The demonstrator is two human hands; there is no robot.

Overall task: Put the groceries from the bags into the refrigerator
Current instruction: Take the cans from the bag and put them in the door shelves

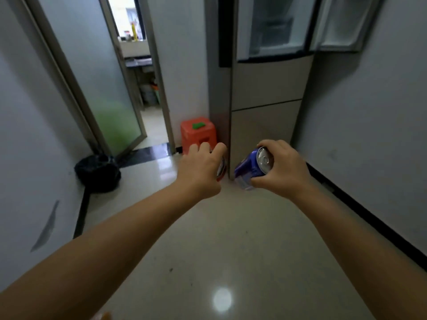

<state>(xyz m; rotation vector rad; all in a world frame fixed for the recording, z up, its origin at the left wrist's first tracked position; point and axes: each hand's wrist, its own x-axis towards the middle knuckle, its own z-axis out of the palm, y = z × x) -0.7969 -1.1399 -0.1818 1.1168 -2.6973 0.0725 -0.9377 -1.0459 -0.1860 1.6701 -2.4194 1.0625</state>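
Both arms reach toward the refrigerator (265,88). The right hand (284,165) has its grip curled round a blue can (250,168), tilted with its top up. The left hand (201,169) grips a red can (221,169), mostly hidden beneath it.

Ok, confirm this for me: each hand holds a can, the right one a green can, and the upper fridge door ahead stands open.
One detail is off. In the head view, the can gripped by the right hand is blue, not green. The rest holds: the left hand grips a red can, mostly hidden behind it, and the upper door of the refrigerator stands open.
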